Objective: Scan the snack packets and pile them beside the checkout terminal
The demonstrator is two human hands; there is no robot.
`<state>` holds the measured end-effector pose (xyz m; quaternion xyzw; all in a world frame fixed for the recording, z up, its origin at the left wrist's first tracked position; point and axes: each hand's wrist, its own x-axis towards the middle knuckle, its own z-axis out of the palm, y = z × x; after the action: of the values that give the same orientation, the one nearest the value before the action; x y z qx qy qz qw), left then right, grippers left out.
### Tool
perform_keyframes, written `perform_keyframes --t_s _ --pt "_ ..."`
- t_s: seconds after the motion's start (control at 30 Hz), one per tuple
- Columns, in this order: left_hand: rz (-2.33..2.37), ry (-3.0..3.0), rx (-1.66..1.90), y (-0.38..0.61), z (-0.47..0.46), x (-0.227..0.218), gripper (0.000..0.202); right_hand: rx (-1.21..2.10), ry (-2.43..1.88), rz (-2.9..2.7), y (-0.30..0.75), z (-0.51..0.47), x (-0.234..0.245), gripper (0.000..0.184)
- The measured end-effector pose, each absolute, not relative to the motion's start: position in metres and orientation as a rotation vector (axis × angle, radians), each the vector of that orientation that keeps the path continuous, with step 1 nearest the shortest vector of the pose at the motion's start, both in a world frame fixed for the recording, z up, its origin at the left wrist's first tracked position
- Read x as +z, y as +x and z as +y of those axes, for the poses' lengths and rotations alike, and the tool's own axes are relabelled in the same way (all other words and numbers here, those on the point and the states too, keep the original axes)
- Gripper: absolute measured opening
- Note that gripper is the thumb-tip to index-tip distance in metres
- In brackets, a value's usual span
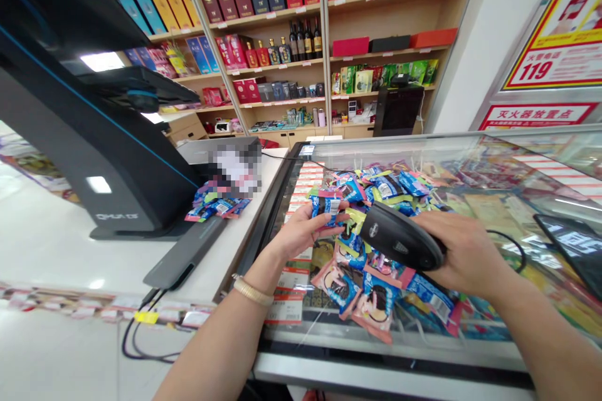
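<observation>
left hand (301, 233) clamped on blue-pink packet (326, 205) | right hand (465, 252) clamped on glossy black scanner (399, 241)

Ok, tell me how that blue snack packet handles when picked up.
Probably light: the left hand holds the blue snack packet in a loose pinch. Likely floppy, like the crumpled packets on the glass counter. Glossy film may slip.

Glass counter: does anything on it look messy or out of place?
Yes: snack packets sprawl in a loose heap over the glass counter, overlapping at all angles. A smaller pile lies apart by the register. The left hand holds one packet, the right hand a scanner.
</observation>
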<state>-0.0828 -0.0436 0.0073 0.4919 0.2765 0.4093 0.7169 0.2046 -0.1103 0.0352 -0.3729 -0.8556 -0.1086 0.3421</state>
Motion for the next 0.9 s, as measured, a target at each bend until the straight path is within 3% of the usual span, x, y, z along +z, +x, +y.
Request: perform_keyframes --t_s 0.67,0.9 --pt "0.585 1.088 0.901 -0.082 -0.045 0.008 0.039 -0.261 -0.985 -2.230 0.206 -0.109 0.032 0.024" --pt "0.691 0.763 1.409 -0.098 -0.031 0.026 0.036 -0.423 -0.921 -2.219 0.221 -0.103 0.021 0.025"
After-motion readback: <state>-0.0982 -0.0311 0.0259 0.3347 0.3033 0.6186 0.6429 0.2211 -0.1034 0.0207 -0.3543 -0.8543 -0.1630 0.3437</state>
